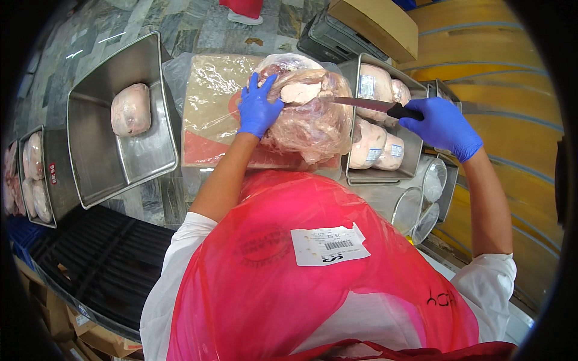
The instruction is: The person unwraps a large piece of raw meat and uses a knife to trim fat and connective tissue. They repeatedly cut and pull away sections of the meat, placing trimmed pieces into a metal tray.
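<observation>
A large piece of raw meat (307, 129) in clear plastic wrap lies on a plastic-covered box (211, 90) in front of me. My left hand (260, 108), in a blue glove, rests on the meat's left side with its fingers spread. A pale patch (300, 92) shows near the top of the meat, where the wrap is bunched around it. My right hand (444, 125), also gloved in blue, grips a knife (376, 104) by its black handle. The blade points left, its tip at the right part of the meat; whether it touches cannot be told.
A deep metal bin (77, 129) with one wrapped meat piece (130, 110) stands at the left. To the right, another metal bin (346, 174) holds several labelled meat pieces. Clear plastic rolls (408, 207) lie nearer me. Behind are grey crates (328, 37) and a cardboard box (379, 24).
</observation>
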Motion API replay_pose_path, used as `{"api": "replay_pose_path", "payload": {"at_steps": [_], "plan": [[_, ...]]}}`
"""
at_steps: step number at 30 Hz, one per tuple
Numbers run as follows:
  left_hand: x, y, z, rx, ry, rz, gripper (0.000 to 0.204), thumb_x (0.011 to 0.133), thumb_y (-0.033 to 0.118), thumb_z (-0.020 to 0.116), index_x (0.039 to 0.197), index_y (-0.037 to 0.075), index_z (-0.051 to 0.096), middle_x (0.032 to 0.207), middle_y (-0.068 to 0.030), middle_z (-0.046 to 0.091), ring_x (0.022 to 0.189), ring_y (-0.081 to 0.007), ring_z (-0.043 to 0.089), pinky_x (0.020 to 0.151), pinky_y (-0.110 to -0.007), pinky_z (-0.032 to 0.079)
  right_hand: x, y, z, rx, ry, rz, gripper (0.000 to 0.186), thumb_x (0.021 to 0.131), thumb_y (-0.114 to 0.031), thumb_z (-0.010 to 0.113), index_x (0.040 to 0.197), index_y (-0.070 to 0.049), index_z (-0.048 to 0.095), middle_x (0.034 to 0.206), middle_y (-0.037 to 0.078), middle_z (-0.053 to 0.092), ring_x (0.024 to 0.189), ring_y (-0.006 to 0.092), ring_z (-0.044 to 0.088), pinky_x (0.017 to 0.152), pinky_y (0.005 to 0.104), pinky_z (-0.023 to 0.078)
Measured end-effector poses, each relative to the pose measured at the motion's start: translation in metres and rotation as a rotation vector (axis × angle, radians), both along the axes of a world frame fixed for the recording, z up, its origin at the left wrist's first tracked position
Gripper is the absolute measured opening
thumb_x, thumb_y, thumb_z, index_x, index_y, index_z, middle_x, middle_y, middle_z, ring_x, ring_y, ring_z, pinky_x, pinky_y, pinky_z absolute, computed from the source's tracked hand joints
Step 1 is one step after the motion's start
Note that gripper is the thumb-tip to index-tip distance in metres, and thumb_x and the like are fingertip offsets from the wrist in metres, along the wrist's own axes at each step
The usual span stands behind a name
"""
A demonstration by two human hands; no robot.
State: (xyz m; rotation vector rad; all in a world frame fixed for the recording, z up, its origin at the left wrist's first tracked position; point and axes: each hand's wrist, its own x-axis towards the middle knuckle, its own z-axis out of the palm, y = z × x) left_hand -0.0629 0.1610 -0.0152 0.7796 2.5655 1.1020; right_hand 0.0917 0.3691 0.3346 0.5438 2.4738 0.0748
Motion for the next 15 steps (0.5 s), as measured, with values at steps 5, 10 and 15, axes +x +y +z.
{"api": "replay_pose_path", "payload": {"at_steps": [5, 10, 15], "plan": [[-0.001, 0.003, 0.002, -0.016, -0.004, -0.007, 0.069, 0.079, 0.037, 0.074, 0.145, 0.032, 0.055, 0.158, -0.0182, 0.038, 0.138, -0.0452, 0.043, 0.113, -0.051, 0.039, 0.004, 0.003, -0.003, -0.016, 0.033, -0.028, 0.031, 0.088, -0.037, 0.072, 0.102, -0.009, 0.075, 0.087, 0.017, 0.071, 0.08, 0.0372, 0.068, 0.073, 0.045, 0.054], [-0.003, 0.003, 0.0, -0.014, 0.005, -0.011, 0.068, 0.08, 0.04, 0.075, 0.144, 0.032, 0.055, 0.158, -0.018, 0.038, 0.137, -0.045, 0.043, 0.112, -0.051, 0.04, 0.002, 0.004, -0.002, -0.022, 0.048, 0.006, 0.031, 0.088, -0.037, 0.072, 0.101, -0.009, 0.075, 0.086, 0.017, 0.071, 0.08, 0.0366, 0.068, 0.073, 0.0445, 0.054], [-0.002, 0.0, 0.0, -0.013, 0.012, -0.003, 0.067, 0.08, 0.042, 0.075, 0.144, 0.032, 0.056, 0.158, -0.018, 0.038, 0.137, -0.0444, 0.044, 0.111, -0.051, 0.041, -0.012, -0.003, 0.01, 0.001, -0.037, -0.061, 0.032, 0.088, -0.037, 0.072, 0.101, -0.008, 0.074, 0.087, 0.018, 0.071, 0.08, 0.0367, 0.068, 0.073, 0.0442, 0.054]]}}
